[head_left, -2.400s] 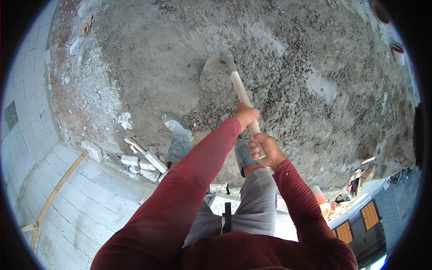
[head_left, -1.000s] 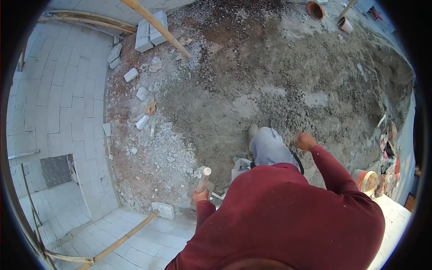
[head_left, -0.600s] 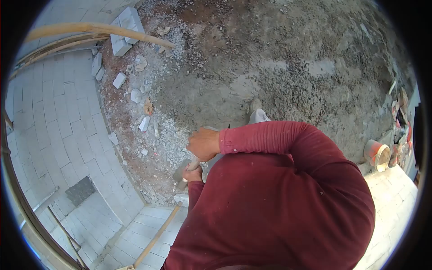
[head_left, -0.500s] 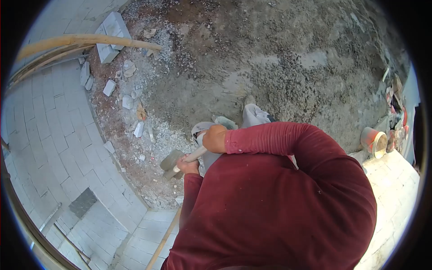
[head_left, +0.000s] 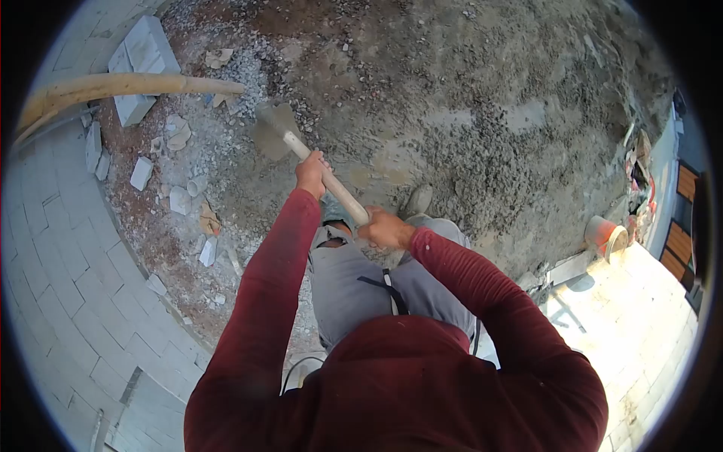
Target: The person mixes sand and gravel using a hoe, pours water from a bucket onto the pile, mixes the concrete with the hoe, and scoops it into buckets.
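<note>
Rough, damp-looking grey ground [head_left: 527, 45] fills the upper middle of the frame, turning to pale rubble [head_left: 181, 200] towards the left, with white blocks [head_left: 151, 47] and a wooden pole [head_left: 113, 85] at upper left. A bucket [head_left: 600, 235] lies tipped at the right.

We have a hoe [head_left: 347, 197] just left of centre, its handle slanting from our lap towards the upper left. Our left hand [head_left: 310, 173] wraps round the shaft near the blade, fingers closed; our right hand [head_left: 386, 229] closes round the end nearer our body, though its fingertips are partly hidden.

We judge it stiff and sturdy, probably heavy towards the blade, so a spread two-handed hold on the wood suits it; wet grit could make it slippery. The shaft looks pale, round and smooth, with its tip poking past the broad, flat, dull grey blade [head_left: 273, 129], which seems smeared.
</note>
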### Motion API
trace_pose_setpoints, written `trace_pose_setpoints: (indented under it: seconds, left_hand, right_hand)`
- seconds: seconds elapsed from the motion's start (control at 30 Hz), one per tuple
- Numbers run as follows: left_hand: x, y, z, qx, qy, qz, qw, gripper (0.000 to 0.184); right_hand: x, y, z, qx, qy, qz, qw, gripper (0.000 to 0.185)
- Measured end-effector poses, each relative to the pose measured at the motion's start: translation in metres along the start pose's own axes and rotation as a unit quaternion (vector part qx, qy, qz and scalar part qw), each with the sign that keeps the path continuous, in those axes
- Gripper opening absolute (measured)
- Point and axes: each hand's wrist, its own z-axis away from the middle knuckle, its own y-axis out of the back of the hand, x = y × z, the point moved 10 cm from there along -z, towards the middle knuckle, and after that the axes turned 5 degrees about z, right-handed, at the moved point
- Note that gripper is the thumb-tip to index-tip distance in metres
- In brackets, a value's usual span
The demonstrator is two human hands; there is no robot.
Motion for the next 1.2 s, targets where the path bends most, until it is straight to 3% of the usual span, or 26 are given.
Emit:
trace_pose_setpoints:
  seconds: [0.17,0.3,0.43,0.47,0.53,0.6,0.63,0.7,0.73,0.77,0.87,1.0,1.07,1.13,1.17,1.2]
  left_hand:
    - [0.133,-0.035,-0.124,0.016,-0.130,-0.222,0.966,0.022]
    - [0.158,-0.032,-0.226,0.036,-0.121,-0.413,0.902,0.024]
    - [0.078,-0.009,-0.267,0.036,-0.057,-0.483,0.873,0.026]
    - [0.048,-0.009,-0.256,0.048,-0.049,-0.485,0.872,0.027]
    - [-0.044,0.002,-0.227,0.053,-0.069,-0.409,0.908,0.027]
    - [-0.089,-0.013,-0.174,0.041,-0.059,-0.369,0.927,0.032]
    - [-0.111,-0.024,-0.147,0.028,-0.039,-0.349,0.936,0.036]
    - [-0.188,-0.026,-0.117,-0.031,0.047,-0.179,0.982,0.021]
    - [-0.227,-0.033,-0.094,-0.056,0.101,-0.178,0.977,0.011]
    - [-0.275,-0.037,-0.079,-0.067,0.150,-0.129,0.978,0.013]
    - [-0.350,-0.064,-0.015,-0.082,0.126,-0.061,0.987,0.023]
    - [-0.313,-0.066,0.015,-0.045,0.025,-0.026,0.998,0.035]
    - [-0.229,-0.049,-0.016,-0.011,-0.017,-0.051,0.998,0.037]
    - [-0.140,-0.018,-0.077,0.007,-0.091,-0.126,0.988,0.023]
    - [-0.090,-0.003,-0.100,0.068,-0.134,-0.172,0.974,0.018]
    - [-0.058,0.020,-0.141,0.085,-0.101,-0.194,0.972,0.017]
  right_hand:
    - [-0.068,0.010,-0.188,-0.031,0.032,-0.357,0.933,0.021]
    - [-0.095,0.016,-0.316,-0.059,0.046,-0.478,0.875,0.008]
    - [-0.027,0.017,-0.347,-0.020,0.016,-0.504,0.863,0.007]
    - [0.003,0.023,-0.327,0.010,0.027,-0.442,0.897,0.010]
    - [0.094,0.023,-0.274,0.012,-0.055,-0.382,0.923,0.012]
    - [0.132,0.015,-0.223,0.001,-0.057,-0.484,0.873,0.016]
    - [0.150,0.028,-0.200,0.033,-0.062,-0.400,0.914,0.016]
    - [0.188,0.046,-0.150,0.072,-0.078,-0.292,0.950,0.019]
    - [0.212,0.046,-0.123,0.083,-0.093,-0.277,0.953,0.021]
    - [0.237,0.047,-0.097,0.094,-0.125,-0.278,0.948,0.024]
    - [0.309,0.057,-0.024,0.089,-0.171,-0.253,0.948,0.037]
    - [0.305,0.057,-0.023,0.041,-0.099,-0.207,0.972,0.045]
    - [0.256,0.048,-0.085,-0.023,-0.018,-0.244,0.969,0.047]
    - [0.182,0.042,-0.154,-0.062,0.036,-0.259,0.963,0.038]
    - [0.149,0.032,-0.186,-0.071,0.051,-0.296,0.951,0.041]
    - [0.119,0.031,-0.211,-0.066,0.064,-0.280,0.956,0.034]
